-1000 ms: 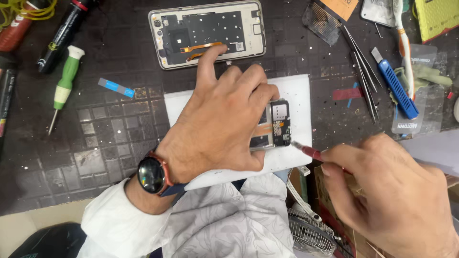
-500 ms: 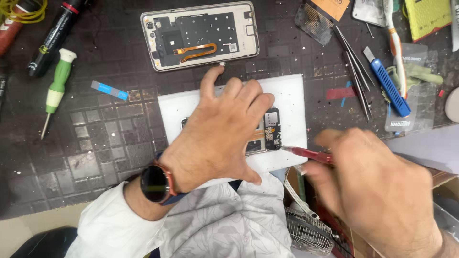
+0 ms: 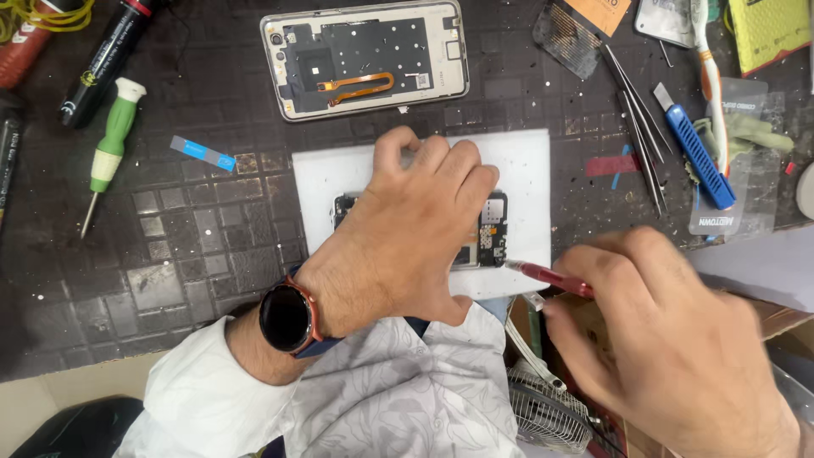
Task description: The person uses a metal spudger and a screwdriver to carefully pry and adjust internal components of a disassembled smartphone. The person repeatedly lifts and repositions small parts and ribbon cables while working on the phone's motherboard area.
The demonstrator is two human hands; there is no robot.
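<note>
Left hand: the left hand (image 3: 415, 229) lies flat, palm down, fingers spread a little, pressing on the circuit board (image 3: 490, 233); it grips nothing.
Right hand: the right hand (image 3: 670, 339) is closed around the red-handled tool (image 3: 551, 276), pinched near its front.
Circuit board: dark, mostly hidden under the left hand, lying on the white pad (image 3: 517, 161) at mid-counter; only its right end and a bit of its left end show, so its long axis runs left to right.
Tool direction: the red-handled tool lies nearly level, its metal tip pointing left and touching the lower right corner of the circuit board.
Phone frame: an opened phone frame (image 3: 365, 55) with an orange flex strip lies just beyond the white pad, long axis left to right.
Counter: dark gridded counter (image 3: 195, 246); a green screwdriver (image 3: 110, 144) lies at the left, tip toward the person; tweezers (image 3: 636, 110) and a blue knife (image 3: 695, 157) lie at the right.
Wrist: a dark round watch (image 3: 287, 315) sits on the left wrist.
</note>
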